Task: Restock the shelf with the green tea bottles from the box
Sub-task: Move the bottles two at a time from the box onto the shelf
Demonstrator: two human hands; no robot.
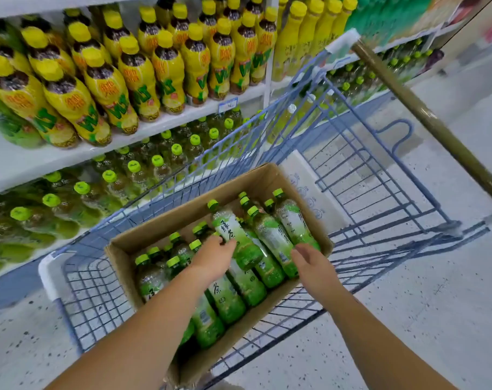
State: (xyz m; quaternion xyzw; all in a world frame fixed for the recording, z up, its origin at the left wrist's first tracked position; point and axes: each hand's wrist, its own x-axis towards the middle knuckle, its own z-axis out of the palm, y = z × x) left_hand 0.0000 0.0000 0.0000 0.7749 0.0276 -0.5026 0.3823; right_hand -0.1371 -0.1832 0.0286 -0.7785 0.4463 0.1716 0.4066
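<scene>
While both hands reach down into the box, the white shelf [70, 156] on the left sets the goal: its lower tier holds the green-capped tea rows [132, 167], under a tier of yellow bottles [138, 77]. The blue wire cart [366, 153] stands just beside it on a speckled floor [450, 305]. Inside the cart sits the open cardboard box [183, 209], matte brown with soft, slightly bowed walls.

The green tea bottles [273, 240] fill that box. Those at the near-left end stand upright, caps up. Several others lie slanted on top, caps toward the far wall. They are clear plastic, waisted in shape, wrapped in glossy green-and-white film that will likely be slick.

The left hand [214, 257] lays slightly bent fingers against the side of the top slanted bottle [236, 240], not visibly wrapped round it. The right hand [313, 266] is loose and spread, holding nothing, just at the rightmost lying bottle [295, 220].

To do this pick well, each hand should close round the narrow waist rather than the slippery label belly. The loose top bottles should be lifted first so that nothing rolls. It would help to turn each one upright on the way across, so it meets the shelf base-first with the label facing out. The ridged lime caps [212, 204] offer a surer pinch if the film slides.
</scene>
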